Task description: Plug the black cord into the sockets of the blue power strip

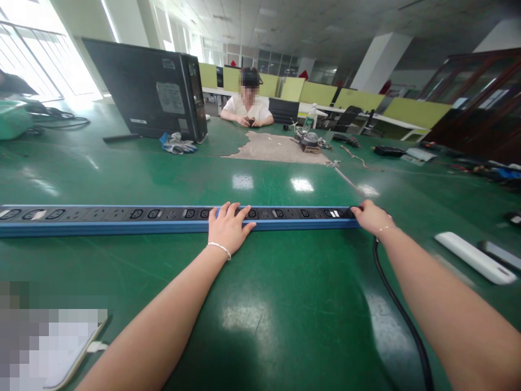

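Note:
A long blue power strip (179, 226) with a row of black sockets lies across the green table. My left hand (228, 228) rests flat on its middle, fingers spread over the sockets. At the strip's right end, my right hand (371, 217) has its thumb and fingers closed round the end piece; what exactly they pinch is partly hidden. A thick black cable (396, 304) runs from beneath my right hand toward the bottom edge.
A black computer case (142, 89) and gloves (178, 143) stand at the back left. A person (248, 106) sits opposite. A white bar-shaped object (474, 257) lies at the right, and a blurred white device (73, 347) at the lower left. Tools clutter the far right.

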Demonstrator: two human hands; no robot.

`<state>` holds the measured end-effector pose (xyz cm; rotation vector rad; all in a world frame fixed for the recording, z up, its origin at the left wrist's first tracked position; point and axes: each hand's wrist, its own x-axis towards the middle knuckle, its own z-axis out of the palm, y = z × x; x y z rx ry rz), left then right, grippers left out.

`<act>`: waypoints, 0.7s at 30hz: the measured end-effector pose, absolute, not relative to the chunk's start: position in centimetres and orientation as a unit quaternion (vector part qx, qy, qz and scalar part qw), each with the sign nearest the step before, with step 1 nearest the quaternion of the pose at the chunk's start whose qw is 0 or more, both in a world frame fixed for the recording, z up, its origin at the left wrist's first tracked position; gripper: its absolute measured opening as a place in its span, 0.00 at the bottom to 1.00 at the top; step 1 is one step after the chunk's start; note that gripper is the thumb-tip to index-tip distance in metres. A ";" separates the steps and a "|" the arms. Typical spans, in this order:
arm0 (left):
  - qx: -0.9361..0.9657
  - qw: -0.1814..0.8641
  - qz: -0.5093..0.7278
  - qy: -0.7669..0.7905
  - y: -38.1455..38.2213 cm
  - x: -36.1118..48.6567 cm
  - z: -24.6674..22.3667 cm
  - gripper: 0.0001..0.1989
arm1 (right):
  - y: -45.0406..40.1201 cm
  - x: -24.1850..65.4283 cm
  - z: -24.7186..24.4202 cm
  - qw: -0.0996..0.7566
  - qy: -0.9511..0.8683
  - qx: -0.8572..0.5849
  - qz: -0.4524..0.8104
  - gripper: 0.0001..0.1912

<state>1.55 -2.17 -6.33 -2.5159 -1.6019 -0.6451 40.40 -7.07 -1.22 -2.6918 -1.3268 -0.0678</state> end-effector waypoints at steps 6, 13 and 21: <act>-0.824 0.042 -0.217 -0.521 -2.1 1.5 -6.4 0.24 | -7.0 39.9 -1.9 0.042 -0.421 -0.906 -0.009 0.25; -0.822 0.044 -0.210 -0.527 -2.1 1.6 -6.4 0.24 | -7.3 40.3 -2.4 0.053 -0.416 -0.908 -0.006 0.26; -0.823 0.053 -0.211 -0.525 -2.1 1.6 -6.4 0.24 | -7.2 39.9 -2.1 0.049 -0.410 -0.911 -0.004 0.26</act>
